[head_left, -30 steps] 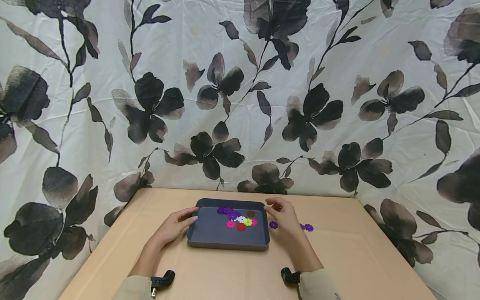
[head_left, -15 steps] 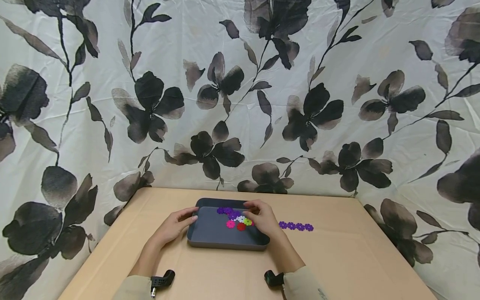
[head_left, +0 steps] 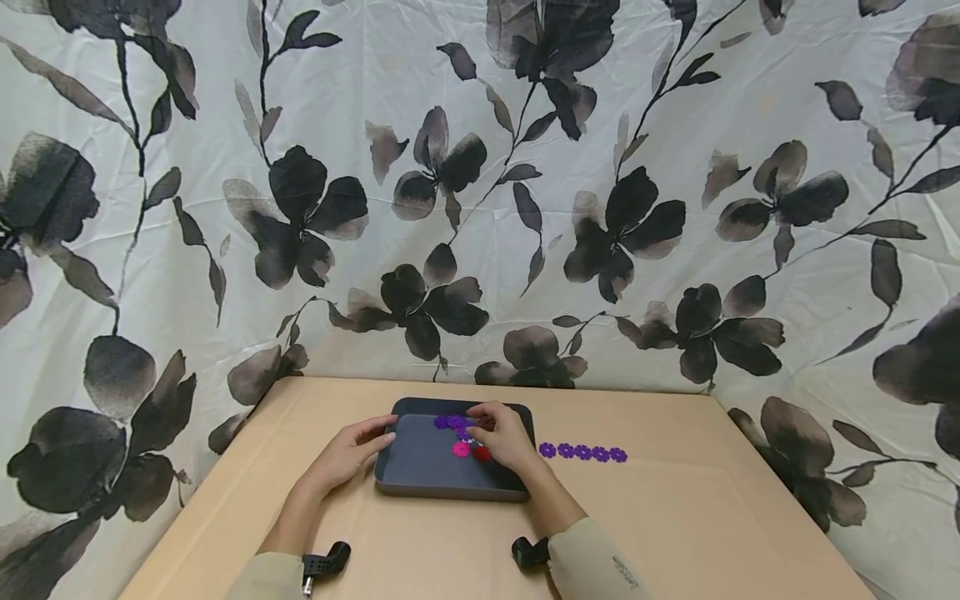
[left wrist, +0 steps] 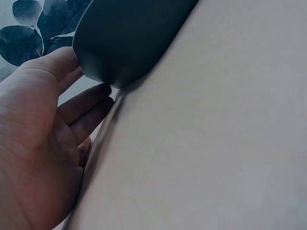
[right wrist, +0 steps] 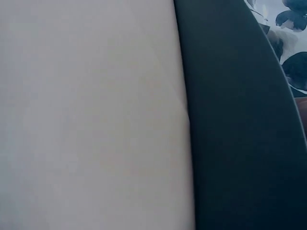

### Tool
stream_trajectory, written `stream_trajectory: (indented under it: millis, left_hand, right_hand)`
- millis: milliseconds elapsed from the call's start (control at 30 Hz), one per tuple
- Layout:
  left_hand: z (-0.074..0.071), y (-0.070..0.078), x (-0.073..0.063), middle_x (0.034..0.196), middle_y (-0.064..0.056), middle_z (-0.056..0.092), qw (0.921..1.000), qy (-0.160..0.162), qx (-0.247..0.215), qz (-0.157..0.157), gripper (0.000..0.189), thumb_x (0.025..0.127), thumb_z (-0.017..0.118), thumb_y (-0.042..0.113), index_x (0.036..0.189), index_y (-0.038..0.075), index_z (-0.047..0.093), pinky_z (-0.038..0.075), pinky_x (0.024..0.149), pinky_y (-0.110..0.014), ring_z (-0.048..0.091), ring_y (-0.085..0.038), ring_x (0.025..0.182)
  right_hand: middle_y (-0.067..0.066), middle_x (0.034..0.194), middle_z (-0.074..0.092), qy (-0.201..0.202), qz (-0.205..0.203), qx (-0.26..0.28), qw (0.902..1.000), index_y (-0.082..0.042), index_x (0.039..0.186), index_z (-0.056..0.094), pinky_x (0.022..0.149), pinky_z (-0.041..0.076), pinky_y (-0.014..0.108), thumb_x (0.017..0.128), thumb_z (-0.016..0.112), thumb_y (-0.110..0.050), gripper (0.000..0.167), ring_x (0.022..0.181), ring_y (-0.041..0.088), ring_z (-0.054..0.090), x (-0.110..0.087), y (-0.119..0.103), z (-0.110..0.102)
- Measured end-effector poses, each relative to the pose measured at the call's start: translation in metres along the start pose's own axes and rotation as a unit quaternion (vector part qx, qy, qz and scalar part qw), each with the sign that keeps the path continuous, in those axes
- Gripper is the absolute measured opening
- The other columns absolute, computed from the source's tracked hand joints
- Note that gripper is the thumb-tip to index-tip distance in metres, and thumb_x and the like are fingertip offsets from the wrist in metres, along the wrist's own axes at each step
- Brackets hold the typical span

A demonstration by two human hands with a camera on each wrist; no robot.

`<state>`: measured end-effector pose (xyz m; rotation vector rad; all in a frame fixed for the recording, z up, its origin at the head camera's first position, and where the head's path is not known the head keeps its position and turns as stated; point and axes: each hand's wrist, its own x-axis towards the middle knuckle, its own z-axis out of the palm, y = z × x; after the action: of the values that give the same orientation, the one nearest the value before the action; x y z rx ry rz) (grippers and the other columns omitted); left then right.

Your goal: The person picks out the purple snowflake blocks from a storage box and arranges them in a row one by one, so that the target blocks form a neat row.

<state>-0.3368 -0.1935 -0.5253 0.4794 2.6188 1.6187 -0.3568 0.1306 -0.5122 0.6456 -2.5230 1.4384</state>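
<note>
A dark grey rectangular tray (head_left: 420, 462) lies on the table with small flower-shaped pieces inside. My left hand (head_left: 347, 450) holds its left edge, thumb at the rim and fingers against the side; the left wrist view shows the thumb on the tray wall (left wrist: 124, 38). My right hand (head_left: 504, 437) reaches over the tray's right part, thumb and fingertips right at the purple flower pieces (head_left: 450, 422). I cannot tell whether one is between them. A pink piece (head_left: 461, 450) and a red one (head_left: 482, 454) show below the fingers; others are hidden under this hand.
To the right of the tray, several purple flower pieces (head_left: 582, 452) lie in a straight row on the light wooden-coloured table (head_left: 675, 517). Behind the table hangs a white cloth (head_left: 525, 250) printed with dark flowers.
My right hand has moved left from beside the tray's right edge to over the pieces inside it, uncovering the purple row. The left hand stays at the tray's left edge.
</note>
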Motion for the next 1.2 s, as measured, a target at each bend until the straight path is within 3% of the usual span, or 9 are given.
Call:
stream_trajectory:
  millis: [133,433,600,900,1200]
  left_hand:
    - [0.001,-0.003,0.000,0.155,-0.012,0.055,1.0000,-0.001,0.007,-0.003,0.056,0.103,0.066,0.041,0.150,0.013,0.057,0.039,0.121,-0.055,0.047,-0.036,0.147]
    - [0.000,0.000,-0.001,0.154,-0.014,0.055,1.0000,0.002,-0.009,0.003,0.054,0.102,0.067,0.037,0.149,0.012,0.058,0.038,0.120,-0.057,0.048,-0.037,0.146]
    - [0.000,0.000,-0.001,0.155,-0.015,0.055,0.9998,0.004,-0.020,0.002,0.054,0.102,0.068,0.035,0.149,0.011,0.057,0.037,0.121,-0.058,0.047,-0.038,0.147]
    - [0.000,-0.001,0.002,0.156,-0.013,0.054,0.9999,0.005,0.012,-0.004,0.055,0.103,0.066,0.040,0.150,0.014,0.057,0.037,0.122,-0.055,0.047,-0.036,0.148]
    - [0.000,-0.001,0.000,0.156,-0.013,0.054,1.0000,0.003,0.001,-0.007,0.055,0.102,0.067,0.040,0.149,0.014,0.058,0.036,0.122,-0.056,0.046,-0.037,0.148]
  right_hand:
    - [0.020,0.113,0.071,0.000,0.012,-0.014,0.9998,-0.001,0.120,0.073,0.077,0.059,0.028,0.095,0.077,-0.009,0.027,0.093,0.021,0.067,0.001,0.001,0.005]
    - [0.008,0.116,0.073,0.005,0.016,-0.083,0.9964,-0.005,0.116,0.076,0.091,0.054,0.046,0.094,0.078,-0.012,0.023,0.109,0.028,0.061,0.004,-0.002,0.008]
    - [0.009,0.119,0.072,-0.009,0.019,-0.090,0.9957,-0.005,0.116,0.076,0.092,0.053,0.047,0.094,0.078,-0.012,0.023,0.110,0.028,0.060,0.008,-0.004,0.008]
    - [0.011,0.128,0.070,-0.058,0.037,-0.125,0.9898,-0.007,0.122,0.076,0.101,0.050,0.054,0.094,0.078,-0.016,0.029,0.118,0.030,0.056,0.013,-0.003,0.011]
    - [0.007,0.124,0.072,-0.059,0.044,-0.156,0.9851,-0.012,0.119,0.078,0.099,0.050,0.049,0.095,0.077,-0.016,0.024,0.112,0.024,0.055,0.012,0.001,0.015]
